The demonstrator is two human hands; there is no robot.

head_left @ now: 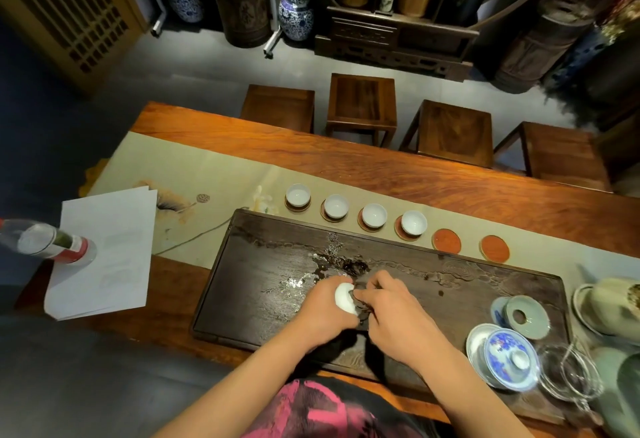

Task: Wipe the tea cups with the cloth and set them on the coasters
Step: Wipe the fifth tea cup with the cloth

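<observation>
Wooden tea table [415, 174] w/ a pale runner [194, 174] down its length, stools and jars behind. Going left to right:

Far left you've got a bottle [52, 241] standing on loose paper sheets [104, 257], well apart from the work, prob. parked there to stay dry.

Next, the row of coasters on the runner just beyond the dark tea tray [263, 264]. Four already carry white cups: first cup [298, 194], second cup [336, 205], third cup [374, 214], fourth cup [414, 222], each upright and centred. Looks like you're filling the row left to right.

Over the tray centre, your left hand [322, 313] grips a fifth cup [344, 299], tipped on its side so the inside faces your right hand [391, 313]. That hand pinches the dark cloth [360, 302] against the cup, fingers curled round it. Working above the tray makes sense: it's wet near the middle, so drips land there, not on the runner.

Right of the filled four, two red coasters sit bare: near coaster [446, 243] is prob. this cup's spot, far coaster [494, 248] next.

Far right: a gaiwan lid [512, 359], a pale saucer [526, 316] and a glass pitcher [571, 378], grouped at the tray's end, out of your way.
</observation>
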